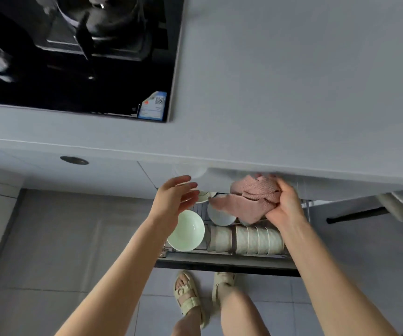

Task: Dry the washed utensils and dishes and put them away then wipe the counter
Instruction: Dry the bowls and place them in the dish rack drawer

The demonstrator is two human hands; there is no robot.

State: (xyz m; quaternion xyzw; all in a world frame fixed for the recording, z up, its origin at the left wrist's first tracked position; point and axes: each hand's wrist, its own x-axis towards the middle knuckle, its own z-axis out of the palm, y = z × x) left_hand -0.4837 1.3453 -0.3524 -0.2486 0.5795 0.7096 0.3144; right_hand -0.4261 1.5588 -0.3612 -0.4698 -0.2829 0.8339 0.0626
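Drawer (219,263) out under the grey tabletop (292,93), bowls racked inside. Right hand (285,204) clutches the pink cloth (251,197), bunched up over the drawer. Left hand (171,200) hovers with fingers spread and loose, holding nothing, just above a pale green bowl (187,235) at the rack's left. Beside it, cream bowls (256,240) stand on edge in a row.

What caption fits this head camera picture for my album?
The right hand grips a pink cloth over a drawer of bowls; the left hand is open.
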